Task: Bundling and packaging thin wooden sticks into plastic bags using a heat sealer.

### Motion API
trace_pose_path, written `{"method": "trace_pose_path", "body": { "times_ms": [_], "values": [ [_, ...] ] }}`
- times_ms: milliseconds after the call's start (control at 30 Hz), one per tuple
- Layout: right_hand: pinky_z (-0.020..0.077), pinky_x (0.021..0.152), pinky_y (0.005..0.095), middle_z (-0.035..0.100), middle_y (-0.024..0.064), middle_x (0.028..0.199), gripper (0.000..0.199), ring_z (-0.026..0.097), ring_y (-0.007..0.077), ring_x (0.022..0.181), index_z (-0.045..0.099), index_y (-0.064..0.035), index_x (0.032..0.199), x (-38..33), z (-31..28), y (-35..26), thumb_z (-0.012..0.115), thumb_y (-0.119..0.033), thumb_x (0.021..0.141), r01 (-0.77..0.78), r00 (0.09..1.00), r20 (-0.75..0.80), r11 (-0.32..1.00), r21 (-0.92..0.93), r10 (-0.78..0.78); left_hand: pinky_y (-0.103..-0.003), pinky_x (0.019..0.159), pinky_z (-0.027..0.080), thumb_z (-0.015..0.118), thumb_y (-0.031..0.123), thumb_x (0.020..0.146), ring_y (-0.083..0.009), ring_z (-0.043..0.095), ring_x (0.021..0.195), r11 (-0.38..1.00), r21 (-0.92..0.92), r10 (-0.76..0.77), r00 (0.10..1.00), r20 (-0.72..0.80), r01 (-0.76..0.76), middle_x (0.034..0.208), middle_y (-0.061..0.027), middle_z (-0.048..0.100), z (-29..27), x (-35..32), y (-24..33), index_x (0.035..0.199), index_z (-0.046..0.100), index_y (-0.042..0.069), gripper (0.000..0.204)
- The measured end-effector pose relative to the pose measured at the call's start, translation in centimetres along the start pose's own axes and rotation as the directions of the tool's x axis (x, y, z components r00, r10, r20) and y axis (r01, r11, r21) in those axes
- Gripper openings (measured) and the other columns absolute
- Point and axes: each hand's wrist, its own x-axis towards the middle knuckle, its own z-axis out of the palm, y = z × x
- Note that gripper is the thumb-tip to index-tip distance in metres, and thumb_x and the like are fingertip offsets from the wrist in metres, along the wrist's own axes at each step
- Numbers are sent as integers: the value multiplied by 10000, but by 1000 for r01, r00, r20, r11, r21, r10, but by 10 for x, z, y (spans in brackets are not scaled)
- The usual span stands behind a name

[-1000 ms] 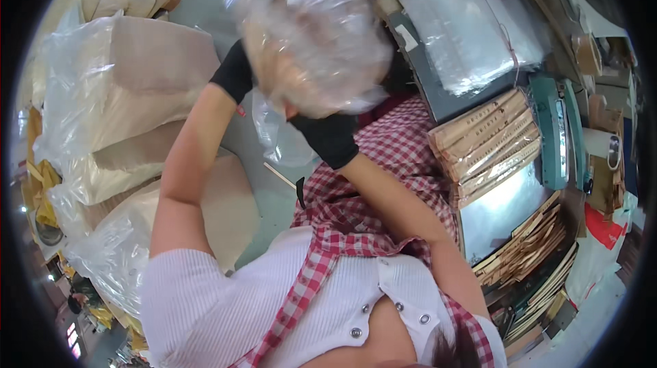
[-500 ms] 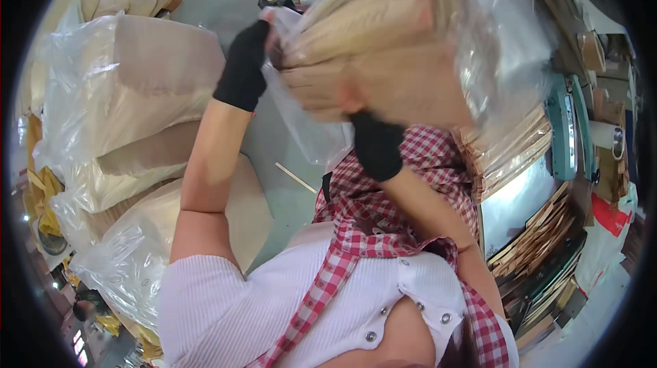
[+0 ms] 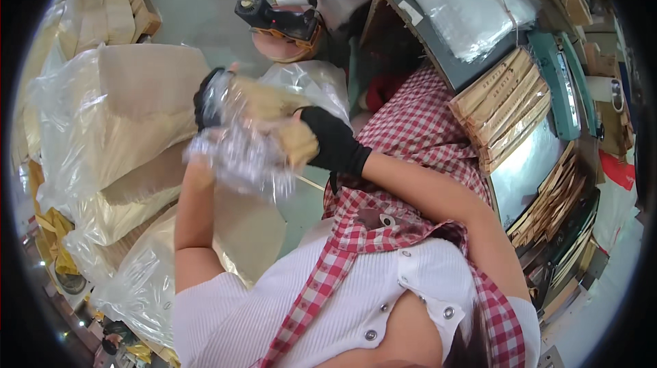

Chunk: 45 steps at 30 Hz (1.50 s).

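Between my hands is a crumpled clear plastic bag (image 3: 243,162) with tan, paper-like contents, all smeared by motion. My left hand (image 3: 211,99), in a black fingerless glove, grips its far left side, and the plastic covers part of the fingers. On its right side, my right hand (image 3: 327,141) in a matching glove has its fingers curled round the bag. More clear plastic (image 3: 318,87) spreads just beyond my right hand. A black and orange hand-held tool (image 3: 284,22) rests on a round pinkish surface past the bag.
Large plastic-wrapped tan bundles (image 3: 150,87) are stacked at my left. On the right stands a bench (image 3: 448,60) with a pile of clear plastic bags (image 3: 465,2), a bundle of brown paper bags (image 3: 503,104) and a teal machine (image 3: 558,87). A thin stick (image 3: 311,182) lies below the bag.
The large plastic bag of brown paper bundles has come down and left, away from the bench. Both hands moved nearer to me, and the tool and bench top came into fuller view.
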Motion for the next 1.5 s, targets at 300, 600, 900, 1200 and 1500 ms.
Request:
{"method": "trace_pose_path", "body": {
  "times_ms": [300,600,900,1200,1500],
  "values": [
    [266,1045,618,547,180,1072,517,540,357,1076,489,-18,1128,10,1,-28,684,-122,660,356,864,378,934,10,-333,-402,839,471,613,194,792,-309,614,1011,570,718,523,850,58,-399,1041,-141,649,13,11,34,1028,636,79,263],
    [434,879,420,541,141,1004,616,537,364,970,501,-31,1122,40,-9,28,802,-216,617,-267,909,-219,899,348,355,-355,887,471,568,289,871,-262,613,973,955,-82,219,861,-459,-286,1041,-146,641,24,15,33,1223,552,72,413],
    [382,1027,379,523,181,1263,619,489,313,1204,482,-31,1281,44,-7,92,722,-251,755,-586,807,175,801,122,563,-305,773,477,506,227,957,-185,614,868,573,-727,127,918,-376,-377,932,-73,649,-2,-32,88,1097,605,-14,296],
    [433,933,353,573,94,1121,267,539,204,1066,581,-79,1134,58,-5,116,511,-238,931,-49,937,333,982,-185,110,-272,651,463,557,318,952,-122,576,742,679,-547,129,813,-567,-489,846,-47,629,-5,-80,147,930,638,-21,350],
    [400,986,362,573,101,1173,312,525,222,1127,604,-123,1154,34,-41,105,536,-292,901,108,765,639,961,-256,84,-337,662,520,584,167,845,-231,619,593,510,67,823,463,-328,-858,638,-61,601,60,-141,187,890,679,25,177]
  ]
}}
